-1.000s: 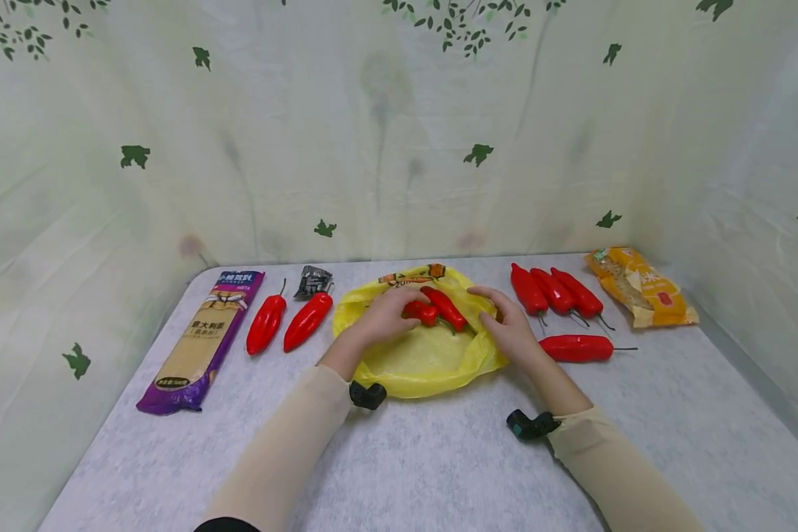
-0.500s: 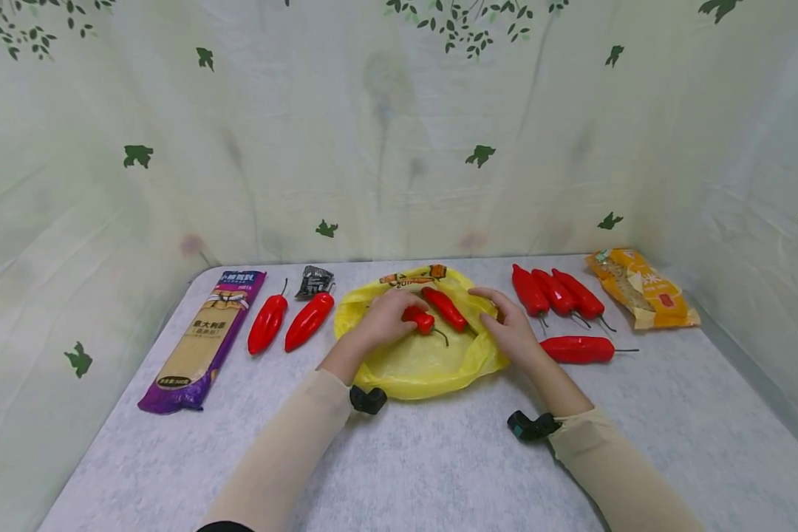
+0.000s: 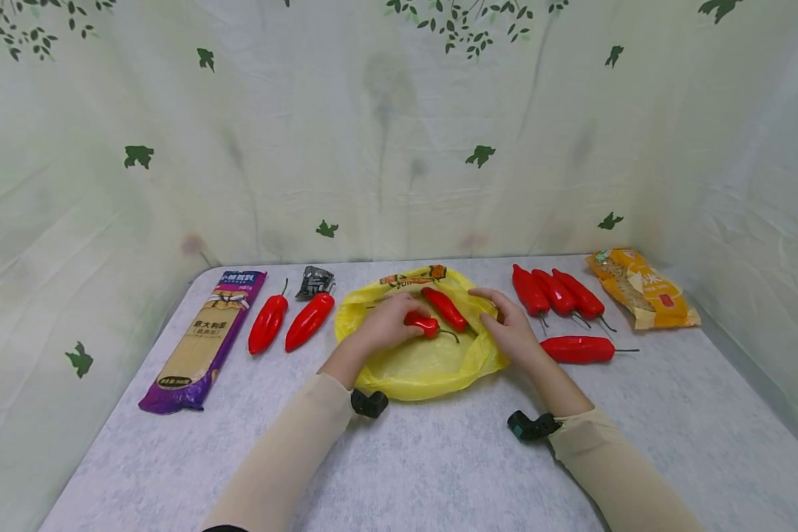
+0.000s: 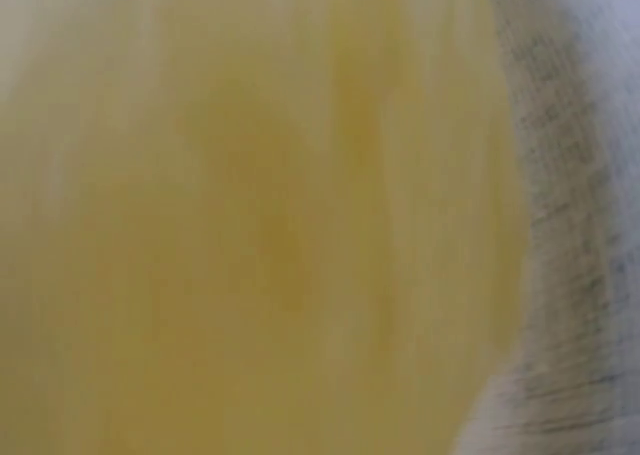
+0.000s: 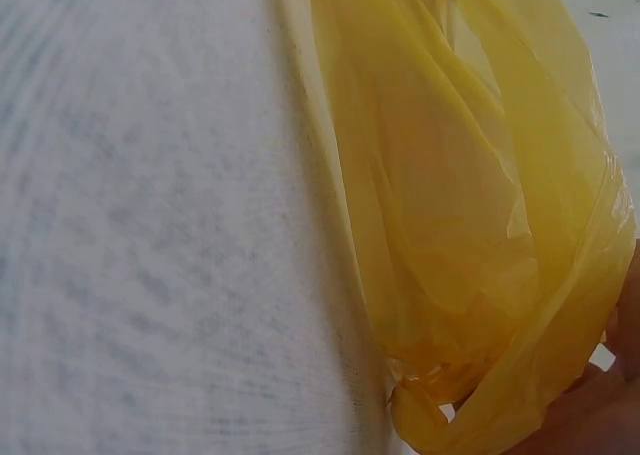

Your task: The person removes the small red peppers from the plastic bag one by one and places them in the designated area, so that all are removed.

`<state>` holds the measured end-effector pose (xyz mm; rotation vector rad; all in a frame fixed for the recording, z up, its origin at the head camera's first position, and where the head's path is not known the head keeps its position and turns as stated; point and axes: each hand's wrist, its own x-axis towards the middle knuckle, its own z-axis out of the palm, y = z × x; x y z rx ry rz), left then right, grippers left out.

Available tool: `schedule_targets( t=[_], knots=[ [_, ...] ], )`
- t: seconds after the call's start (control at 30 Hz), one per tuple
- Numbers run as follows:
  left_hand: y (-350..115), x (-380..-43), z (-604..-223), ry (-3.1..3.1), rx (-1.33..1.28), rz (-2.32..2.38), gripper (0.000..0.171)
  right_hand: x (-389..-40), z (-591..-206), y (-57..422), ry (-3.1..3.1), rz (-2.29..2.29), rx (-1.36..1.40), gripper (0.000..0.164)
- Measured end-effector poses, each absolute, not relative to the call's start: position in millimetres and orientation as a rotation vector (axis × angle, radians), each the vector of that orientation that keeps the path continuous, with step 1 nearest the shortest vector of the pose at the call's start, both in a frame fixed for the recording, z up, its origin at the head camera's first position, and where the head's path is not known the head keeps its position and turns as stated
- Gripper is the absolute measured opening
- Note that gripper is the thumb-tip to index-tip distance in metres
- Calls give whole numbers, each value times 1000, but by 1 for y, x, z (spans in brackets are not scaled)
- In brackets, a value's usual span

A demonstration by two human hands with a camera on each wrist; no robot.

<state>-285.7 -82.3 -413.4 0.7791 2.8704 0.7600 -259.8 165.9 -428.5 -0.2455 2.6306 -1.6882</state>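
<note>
A yellow plastic bag (image 3: 425, 369) lies spread with its mouth facing up in the middle of the table. My left hand (image 3: 389, 323) reaches over its left side and grips a red chili pepper (image 3: 427, 326) inside, the green stem pointing right. Another red chili pepper (image 3: 445, 308) lies in the bag just behind it. At the right rim, my right hand (image 3: 510, 325) holds the bag's edge between thumb and fingers. Yellow plastic (image 4: 260, 215) fills most of the left wrist view, hiding that hand. Part of my right hand (image 5: 590, 410) shows behind the plastic in the right wrist view.
Left of the bag are two red peppers (image 3: 309, 321), a small black packet (image 3: 315, 281) and a purple pasta pack (image 3: 202, 340). To the right lie several red peppers (image 3: 558, 292), one lying sideways (image 3: 576, 349) near my wrist, and an orange food bag (image 3: 641, 288).
My left hand has turned and shifted slightly right, bringing its pepper away from the other pepper and toward the front of the bag. My right hand stays at the rim.
</note>
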Motion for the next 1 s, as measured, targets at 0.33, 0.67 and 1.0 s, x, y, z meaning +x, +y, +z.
schedule_targets(
  t=[0.33, 0.67, 1.0],
  knots=[
    [-85, -284, -418, 2827, 800, 832, 30, -261, -431, 166, 2627, -1693, -268, 40],
    [-86, -281, -418, 2805, 776, 855, 32, -260, -429, 167, 2625, -1684, -246, 40],
    [-85, -276, -418, 2811, 776, 913, 32, -260, -430, 166, 2623, -1691, -241, 40]
  ],
)
